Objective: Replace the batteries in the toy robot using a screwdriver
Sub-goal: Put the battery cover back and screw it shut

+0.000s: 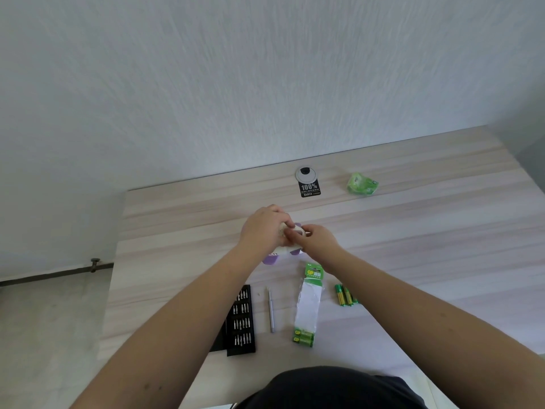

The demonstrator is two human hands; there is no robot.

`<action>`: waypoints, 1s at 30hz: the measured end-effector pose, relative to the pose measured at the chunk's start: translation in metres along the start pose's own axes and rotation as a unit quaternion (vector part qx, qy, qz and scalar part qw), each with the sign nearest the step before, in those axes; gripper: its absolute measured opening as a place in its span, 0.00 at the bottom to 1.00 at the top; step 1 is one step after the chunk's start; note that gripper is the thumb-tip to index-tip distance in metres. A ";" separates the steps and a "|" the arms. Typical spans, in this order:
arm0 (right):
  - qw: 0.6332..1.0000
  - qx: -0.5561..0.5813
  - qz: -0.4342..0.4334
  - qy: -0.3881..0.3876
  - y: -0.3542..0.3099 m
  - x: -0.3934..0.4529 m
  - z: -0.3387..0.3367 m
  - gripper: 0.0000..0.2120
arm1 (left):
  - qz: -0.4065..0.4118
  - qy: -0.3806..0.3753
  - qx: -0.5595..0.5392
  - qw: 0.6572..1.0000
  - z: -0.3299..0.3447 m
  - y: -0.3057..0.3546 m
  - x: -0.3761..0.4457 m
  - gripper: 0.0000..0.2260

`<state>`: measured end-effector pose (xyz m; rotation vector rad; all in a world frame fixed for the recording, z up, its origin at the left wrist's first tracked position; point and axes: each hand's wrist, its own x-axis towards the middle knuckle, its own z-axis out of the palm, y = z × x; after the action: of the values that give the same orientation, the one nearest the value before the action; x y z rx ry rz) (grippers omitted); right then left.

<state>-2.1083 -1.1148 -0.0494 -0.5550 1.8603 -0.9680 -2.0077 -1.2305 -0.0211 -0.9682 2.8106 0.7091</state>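
Dark clothing (pixel 330 388) of the person fills the bottom edge, both bare forearms reaching forward over the desk (pixel 413 231), a pale wood-grain top. Nearest on the desk: black bit case (pixel 241 320), lid open, rows of small metal bits inside. Just right of it lies the screwdriver (pixel 270 309), thin and silver, lengthwise toward the camera, not touched by either hand. Right of that a torn battery pack (pixel 308 305), green header card at the far end, two green batteries (pixel 303 338) in its near end. Further right, loose batteries (pixel 345 295), green and yellow, lying side by side, apart from the pack.

Mid-desk, beyond these: toy robot (pixel 280 255), white with purple parts, held just above or on the desk, cannot tell which. Left hand (pixel 262 228) grip: fingers curled round the toy's upper body from the left, closed on it. Right hand (pixel 317 239) grip: thumb and fingertips pinched at the toy's white top, closed on some part of it; what exactly it pinches is too small to tell. Hands touch each other over the toy.

Far side: round grey cable grommet (pixel 306 174) near the desk's back edge, black tag (pixel 309 189) reading "100%" touching it on the near side. Right of that a crumpled green wrapper (pixel 362 185). White textured wall (pixel 236 69) behind. Floor (pixel 44 335) at left, grey.
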 end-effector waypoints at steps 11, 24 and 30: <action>0.995 -0.099 -0.021 0.007 -0.003 -0.002 0.005 0.21 | 0.031 -0.029 -0.119 0.992 -0.014 -0.024 -0.007 0.33; 0.997 -0.081 -0.015 0.010 -0.004 -0.001 0.009 0.23 | -0.115 0.084 -0.368 0.919 0.014 -0.026 -0.022 0.12; 0.999 -0.050 0.001 0.008 -0.005 -0.001 0.011 0.23 | -0.117 0.106 -0.338 0.928 0.022 -0.024 -0.024 0.12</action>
<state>-2.0981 -1.1212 -0.0472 -0.6062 1.9307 -0.8843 -1.9757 -1.2233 -0.0443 -1.5178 2.5586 1.6817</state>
